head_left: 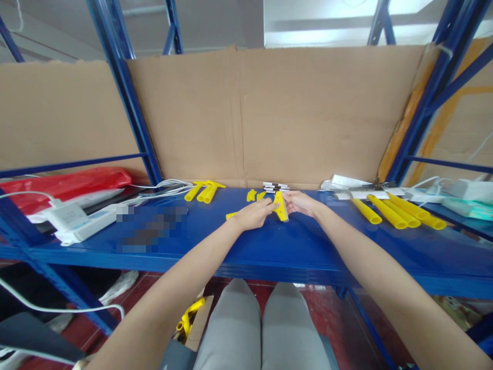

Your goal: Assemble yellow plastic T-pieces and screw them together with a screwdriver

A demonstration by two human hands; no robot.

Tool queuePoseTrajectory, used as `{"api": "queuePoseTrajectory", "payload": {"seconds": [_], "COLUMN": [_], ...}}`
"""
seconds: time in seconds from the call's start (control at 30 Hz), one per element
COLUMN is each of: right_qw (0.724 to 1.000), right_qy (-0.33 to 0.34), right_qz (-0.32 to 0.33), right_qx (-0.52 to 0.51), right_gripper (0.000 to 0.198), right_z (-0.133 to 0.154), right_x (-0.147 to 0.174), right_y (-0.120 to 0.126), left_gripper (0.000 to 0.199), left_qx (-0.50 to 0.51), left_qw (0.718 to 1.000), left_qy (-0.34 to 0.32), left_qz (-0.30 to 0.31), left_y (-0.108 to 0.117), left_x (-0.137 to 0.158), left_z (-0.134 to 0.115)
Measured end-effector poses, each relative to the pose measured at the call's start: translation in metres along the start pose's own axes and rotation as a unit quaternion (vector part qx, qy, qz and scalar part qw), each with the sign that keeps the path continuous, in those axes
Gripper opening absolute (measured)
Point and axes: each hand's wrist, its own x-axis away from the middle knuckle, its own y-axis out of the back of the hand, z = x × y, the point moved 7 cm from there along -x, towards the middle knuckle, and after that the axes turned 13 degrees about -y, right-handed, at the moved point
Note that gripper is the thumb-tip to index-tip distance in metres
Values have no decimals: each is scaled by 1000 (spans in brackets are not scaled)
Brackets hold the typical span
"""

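My left hand (pixel 254 213) is wrapped round the handle of a yellow scraper (pixel 280 205), whose handle end pokes out behind my palm. The flat, flared head points right and carries a pale strip along its edge. At that edge, the fingers of my right hand (pixel 301 203) are pinched on the scraper's head. Just behind my hands lie small yellow pieces (pixel 251 195) and a stack of black and white strips (pixel 276 187). Fingertip details are partly hidden.
Yellow scrapers (pixel 208 191) lie back left; several more (pixel 389 211) rest at right, handles forward. A white power strip (pixel 90 223) with cables and a red bag (pixel 69 182) occupy the left. Cardboard (pixel 277 118) closes off the back. Below, a box (pixel 201 321) holds yellow parts.
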Motion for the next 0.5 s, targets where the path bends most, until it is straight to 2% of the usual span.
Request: {"api": "queuePoseTrajectory", "payload": {"seconds": [0.13,0.5], "right_qw": [1000,997], "right_qy": [5,20], "right_qz": [2,-75], "right_qx": [-10,2], "right_gripper": [17,28], "right_z": [-1,4], "right_x": [0,3], "right_y": [-1,-4], "left_gripper": [39,39], "left_qx": [-1,20], "left_qw": [1000,1000], "left_qy": [13,20], "left_qz": [2,1], "left_y": [2,1], "left_x": [0,1], "left_z": [-1,4]}}
